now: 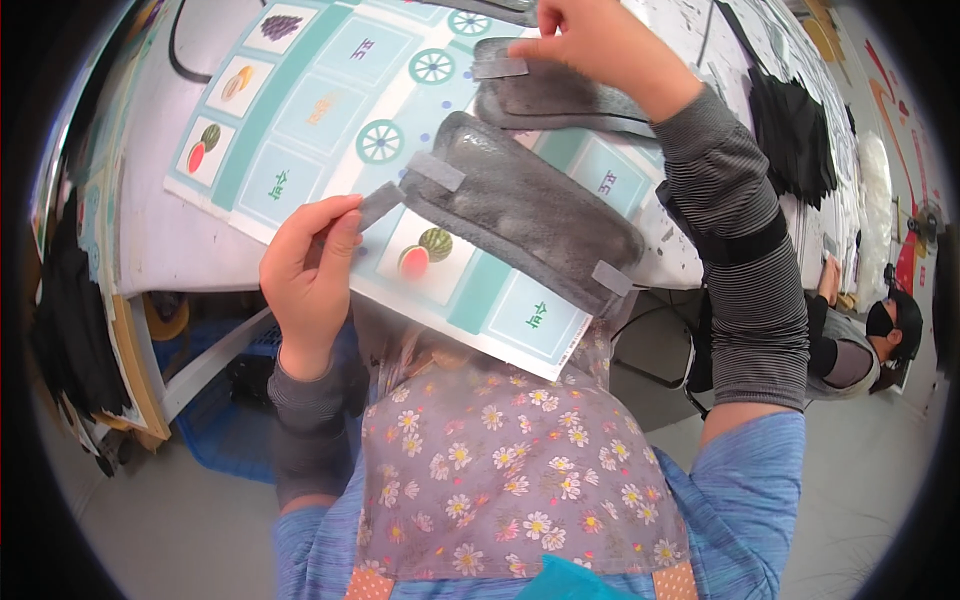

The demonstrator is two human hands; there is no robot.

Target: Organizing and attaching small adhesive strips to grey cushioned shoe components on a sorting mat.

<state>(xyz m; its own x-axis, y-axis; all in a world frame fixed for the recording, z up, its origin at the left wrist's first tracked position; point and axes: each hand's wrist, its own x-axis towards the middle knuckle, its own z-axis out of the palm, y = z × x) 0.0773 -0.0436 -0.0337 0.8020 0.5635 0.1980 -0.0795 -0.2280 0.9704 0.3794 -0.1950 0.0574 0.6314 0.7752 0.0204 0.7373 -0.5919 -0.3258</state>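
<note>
My left hand [315,270] pinches a short grey strip [379,206] between thumb and fingers, at the left end of the nearest dark grey oblong pad [530,200]. That pad lies slanted on a printed sheet with fruit pictures [400,285]. One grey tab [436,171] sits by its left end, another [612,278] at its right. Farther back, my right hand [605,50] is over a second similar pad [560,95]. Its fingers are curled, and the thumb rests by that pad's grey tab [500,68]. Whatever is between those fingers is hidden.
More of the printed sheet spreads left over the white table [225,240]. Black strips or cloth [795,130] hang together at the right. A blue crate [215,430] stands under the table at left. A masked person [860,340] is at the far right.
</note>
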